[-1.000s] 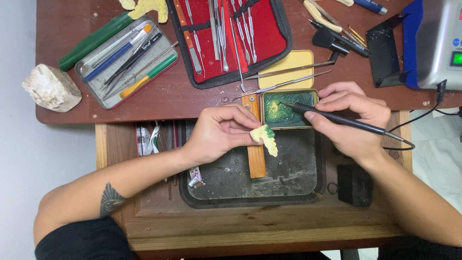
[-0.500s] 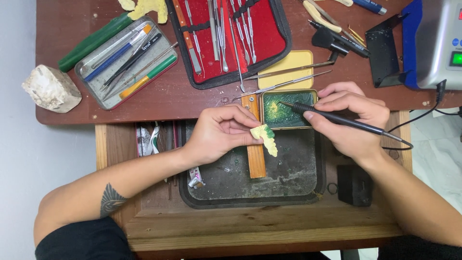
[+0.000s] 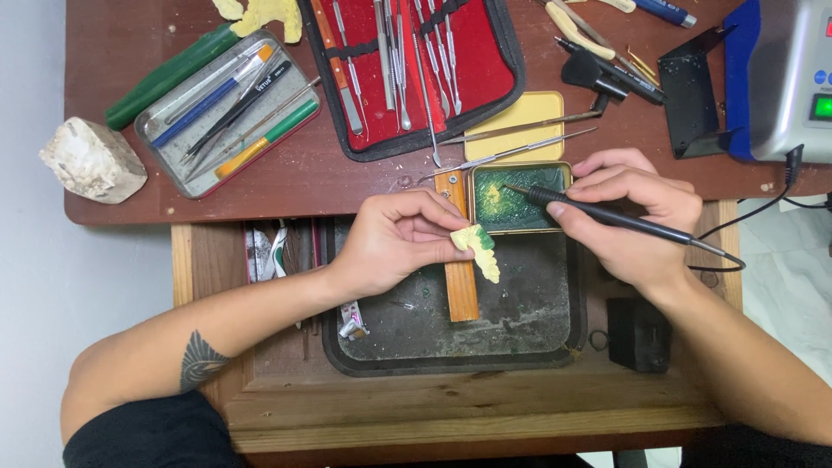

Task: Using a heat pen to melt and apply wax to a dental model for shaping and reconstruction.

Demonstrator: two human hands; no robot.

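Fingers of my left hand (image 3: 394, 243) pinch a small pale-yellow model (image 3: 479, 246) with green wax on it, holding it just above the wooden peg (image 3: 462, 260) that juts toward me from the bench (image 3: 347, 173) — the peg, I judge, gives that hand a steady rest. My right hand (image 3: 637, 217) grips a black corded wax pen (image 3: 607, 215) the way one holds a pencil, fingers closed narrow round its barrel, its fine tip dipped into the small tin of green wax (image 3: 518, 198) just to the right of the peg. The tin sits close to the model, so the tip has little way to travel. Below both hands lies a dark tray (image 3: 537, 329) in the open drawer, flecked with green scraps. Farther off on the bench lie a red instrument case (image 3: 416, 69) and a metal tin of brushes (image 3: 230, 108), well apart from my hands.
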